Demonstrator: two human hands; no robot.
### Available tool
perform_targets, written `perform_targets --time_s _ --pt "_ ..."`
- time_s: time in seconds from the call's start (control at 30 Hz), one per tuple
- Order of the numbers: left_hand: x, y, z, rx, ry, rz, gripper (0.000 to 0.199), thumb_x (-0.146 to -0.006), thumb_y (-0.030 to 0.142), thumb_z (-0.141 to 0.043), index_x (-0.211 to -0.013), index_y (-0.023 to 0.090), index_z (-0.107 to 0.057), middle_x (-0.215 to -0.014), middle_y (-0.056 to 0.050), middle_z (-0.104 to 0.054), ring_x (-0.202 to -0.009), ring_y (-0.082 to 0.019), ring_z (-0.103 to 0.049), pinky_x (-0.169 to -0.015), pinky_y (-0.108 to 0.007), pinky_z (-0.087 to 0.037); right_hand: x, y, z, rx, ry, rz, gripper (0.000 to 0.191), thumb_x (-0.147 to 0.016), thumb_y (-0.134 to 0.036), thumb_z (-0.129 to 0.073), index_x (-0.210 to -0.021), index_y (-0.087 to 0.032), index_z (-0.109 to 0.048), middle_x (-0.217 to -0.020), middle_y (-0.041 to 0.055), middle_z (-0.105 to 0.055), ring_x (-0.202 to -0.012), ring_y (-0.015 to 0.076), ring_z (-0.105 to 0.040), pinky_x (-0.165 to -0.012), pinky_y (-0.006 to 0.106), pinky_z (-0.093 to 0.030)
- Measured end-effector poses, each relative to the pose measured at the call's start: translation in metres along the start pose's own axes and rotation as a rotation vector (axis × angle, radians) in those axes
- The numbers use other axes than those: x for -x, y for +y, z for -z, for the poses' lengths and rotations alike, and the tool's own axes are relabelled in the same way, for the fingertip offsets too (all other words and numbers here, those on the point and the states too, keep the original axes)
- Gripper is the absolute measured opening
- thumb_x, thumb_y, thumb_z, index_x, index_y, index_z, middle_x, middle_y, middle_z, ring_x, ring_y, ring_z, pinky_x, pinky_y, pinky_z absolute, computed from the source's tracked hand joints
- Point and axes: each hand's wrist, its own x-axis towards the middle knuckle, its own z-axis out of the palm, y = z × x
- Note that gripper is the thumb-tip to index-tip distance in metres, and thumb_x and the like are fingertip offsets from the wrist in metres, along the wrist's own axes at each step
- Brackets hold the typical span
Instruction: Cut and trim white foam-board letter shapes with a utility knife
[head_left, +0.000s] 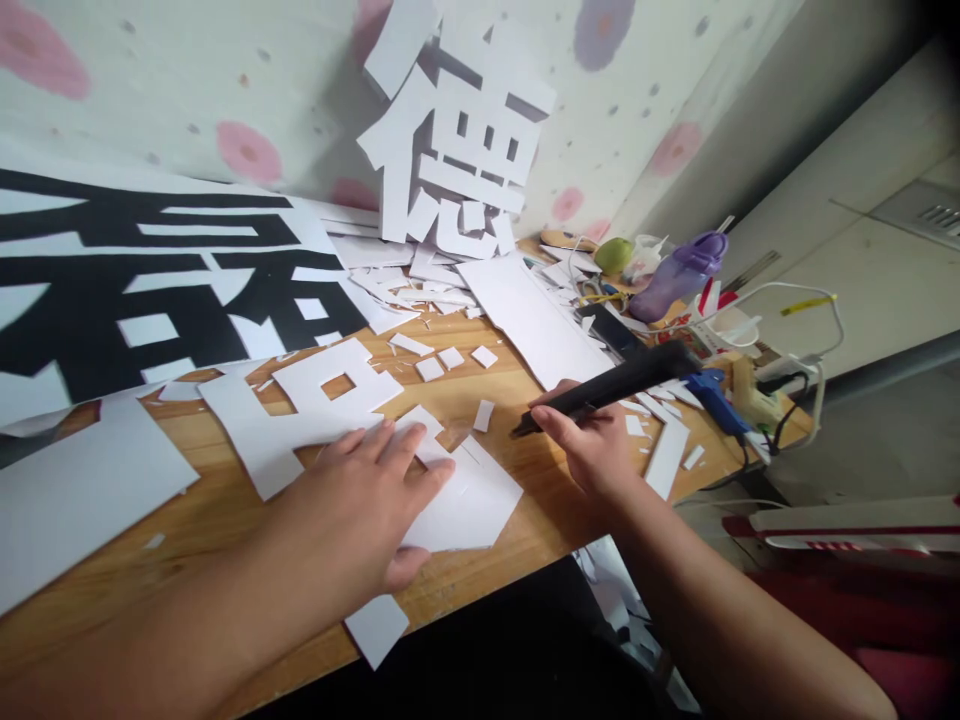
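Right hand (600, 450) clutches black cutter (622, 382), left hand (367, 490) flat on maybe half-cut board (466, 505); 12 o'clock character (472, 182) looks done.

Head-worn, facing forward and down onto the table (553, 512) across mid-frame. Close in, with the left hand (367, 500) near centre and the right hand (598, 452) right of it. Tilted sideways, taking in the wall (180, 90) along the top.

The tool (615, 388) I grip is black, my cut sheet (465, 505) white; the far wall (307, 80) has pink and purple blotches on white; left, a black-and-white print (225, 235); right, a purple bottle (675, 285).
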Motion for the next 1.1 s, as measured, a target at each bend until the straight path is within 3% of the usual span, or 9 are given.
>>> perform_targets --time_s 0.13,0.23,0.33,0.47,0.8,1.1 --pt "0.002 0.006 -0.001 -0.026 0.037 0.054 0.064 -0.069 0.041 -0.076 -0.129 0.025 -0.060 -0.141 -0.021 -0.052 -0.122 -0.043 -0.054 -0.101 -0.057 -0.043 0.004 -0.001 -0.016 -0.057 0.136 -0.037 0.019 -0.067 -0.031 -0.079 -0.077 -0.021 -0.068 -0.056 -0.0032 -0.063 -0.050 0.0145 -0.060 -0.048 0.026 -0.050" --pt "0.004 0.006 -0.001 -0.020 0.060 0.071 0.065 -0.067 0.044 -0.079 -0.127 0.024 -0.062 -0.139 -0.020 -0.054 -0.117 -0.042 -0.058 -0.101 -0.058 -0.043 0.001 -0.001 -0.029 -0.127 0.158 -0.039 0.027 -0.061 -0.030 -0.082 -0.078 -0.022 -0.063 -0.057 -0.0056 -0.059 -0.051 0.0131 -0.058 -0.048 0.025 -0.050" --pt "0.004 0.004 -0.002 0.005 0.115 0.058 0.062 -0.066 0.046 -0.081 -0.122 0.024 -0.065 -0.139 -0.018 -0.055 -0.117 -0.040 -0.059 -0.105 -0.060 -0.039 -0.002 0.000 -0.038 -0.168 0.107 -0.018 0.030 -0.061 -0.028 -0.079 -0.080 -0.023 -0.057 -0.063 -0.0059 -0.059 -0.055 0.0129 -0.059 -0.052 0.026 -0.051" --pt "0.002 0.000 -0.008 0.045 0.176 -0.012 0.066 -0.066 0.051 -0.080 -0.122 0.021 -0.064 -0.141 -0.022 -0.051 -0.131 -0.040 -0.047 -0.109 -0.060 -0.036 -0.001 0.002 -0.044 -0.061 0.029 0.063 0.028 -0.067 -0.025 -0.075 -0.088 -0.024 -0.056 -0.071 -0.0039 -0.061 -0.058 0.0130 -0.059 -0.053 0.026 -0.051" --pt "-0.003 0.001 -0.008 0.018 -0.022 -0.005 0.074 -0.071 0.053 -0.075 -0.132 0.015 -0.058 -0.146 -0.029 -0.041 -0.134 -0.044 -0.040 -0.105 -0.056 -0.042 -0.003 0.004 -0.052 0.217 -0.157 0.206 0.024 -0.076 -0.035 -0.076 -0.088 -0.023 -0.058 -0.074 -0.0018 -0.066 -0.062 0.0128 -0.061 -0.055 0.024 -0.050" --pt "-0.004 0.002 -0.008 0.011 -0.003 -0.018 0.081 -0.068 0.057 -0.076 -0.135 0.015 -0.056 -0.145 -0.031 -0.039 -0.134 -0.044 -0.040 -0.105 -0.057 -0.042 0.007 -0.006 -0.048 0.361 -0.206 0.288 0.020 -0.079 -0.033 -0.072 -0.086 -0.022 -0.056 -0.069 -0.0020 -0.068 -0.057 0.0119 -0.063 -0.055 0.022 -0.050"
